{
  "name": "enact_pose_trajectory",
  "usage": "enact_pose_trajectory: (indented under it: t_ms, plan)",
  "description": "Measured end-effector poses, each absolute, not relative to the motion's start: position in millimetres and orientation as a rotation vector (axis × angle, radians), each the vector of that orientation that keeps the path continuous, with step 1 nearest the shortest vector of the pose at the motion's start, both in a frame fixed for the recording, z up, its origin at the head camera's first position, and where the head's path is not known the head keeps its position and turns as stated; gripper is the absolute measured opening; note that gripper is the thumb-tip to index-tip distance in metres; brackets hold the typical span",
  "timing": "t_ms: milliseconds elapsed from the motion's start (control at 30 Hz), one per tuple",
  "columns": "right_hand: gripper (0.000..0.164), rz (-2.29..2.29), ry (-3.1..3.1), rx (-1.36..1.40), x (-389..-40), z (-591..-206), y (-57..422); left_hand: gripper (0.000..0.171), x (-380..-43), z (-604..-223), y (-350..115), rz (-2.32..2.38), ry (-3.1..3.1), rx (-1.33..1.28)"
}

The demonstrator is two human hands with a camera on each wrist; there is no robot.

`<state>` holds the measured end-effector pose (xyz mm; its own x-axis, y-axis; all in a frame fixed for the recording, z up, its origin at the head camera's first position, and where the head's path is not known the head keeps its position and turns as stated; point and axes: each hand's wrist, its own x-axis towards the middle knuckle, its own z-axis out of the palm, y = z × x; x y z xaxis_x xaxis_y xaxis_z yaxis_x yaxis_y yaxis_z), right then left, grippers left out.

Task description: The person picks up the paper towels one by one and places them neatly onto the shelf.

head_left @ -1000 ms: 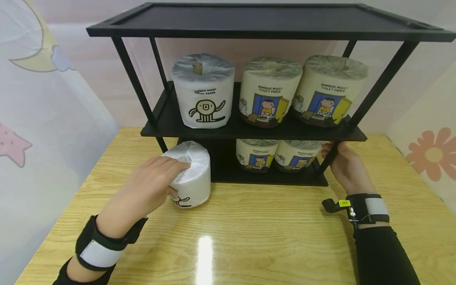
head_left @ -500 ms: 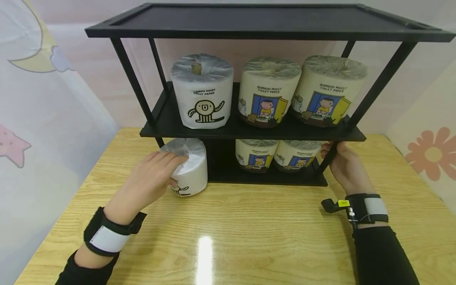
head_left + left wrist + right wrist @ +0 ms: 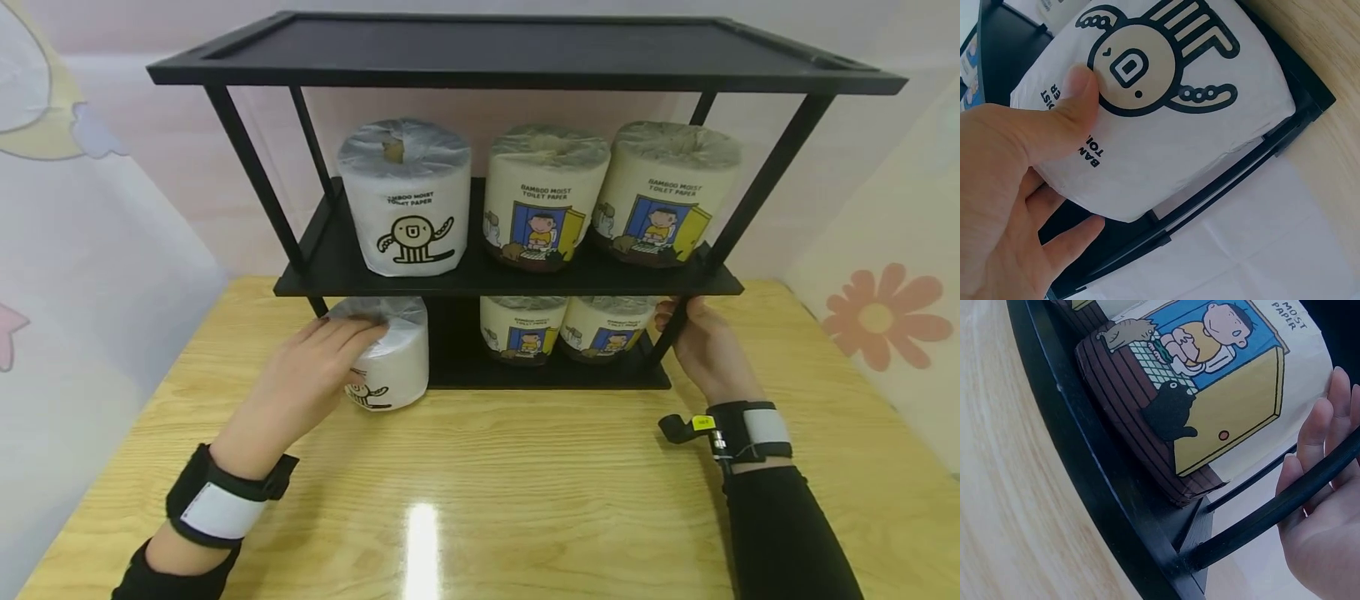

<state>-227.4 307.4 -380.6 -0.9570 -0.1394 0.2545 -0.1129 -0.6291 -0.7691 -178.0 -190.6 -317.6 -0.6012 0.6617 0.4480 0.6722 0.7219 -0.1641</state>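
Note:
My left hand [image 3: 311,371] grips a white toilet paper roll [image 3: 397,367] from its left side, thumb across the printed front and fingers over the top. In the left wrist view, the roll [image 3: 1210,150] shows its cartoon figure and appears over the lower shelf's left end. At the rack's other end, my right hand [image 3: 708,350] is beside the front right post. Seen from the right wrist, its extended fingers [image 3: 1315,422] reach past the post [image 3: 1272,512] beside a cream toilet paper roll [image 3: 1260,394]. Whether they touch that roll is unclear.
The black rack [image 3: 510,285] stands on a wooden table [image 3: 525,483] against the wall. Its middle shelf carries one white roll [image 3: 408,200] and two cream rolls [image 3: 546,200]. Two cream rolls [image 3: 522,329] stand on the lower shelf's right part.
My left hand has moved the white roll back and slightly left, from the table in front to the lower shelf's left end. The right hand keeps its place at the post; the head view has shifted slightly.

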Motion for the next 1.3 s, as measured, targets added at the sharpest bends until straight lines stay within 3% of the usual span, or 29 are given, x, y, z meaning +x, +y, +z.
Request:
enact_pose_trajectory:
  t_ms: [167,600,1300]
  plan:
    - [0.027,-2.798,1.342,-0.462,-228.7,-382.7,307.2,0.071,-179.7,-317.9,-189.8,-0.025,-2.394,-0.948]
    - [0.027,-2.799,1.334,-0.470,-227.4,-383.5,306.7,0.037,-185.3,-322.6,-182.2,-0.068,-2.242,-0.824]
    - [0.026,-2.775,1.254,-0.507,-229.0,-383.2,306.3,0.023,-192.5,-329.2,-164.8,-0.105,-2.330,-0.662]
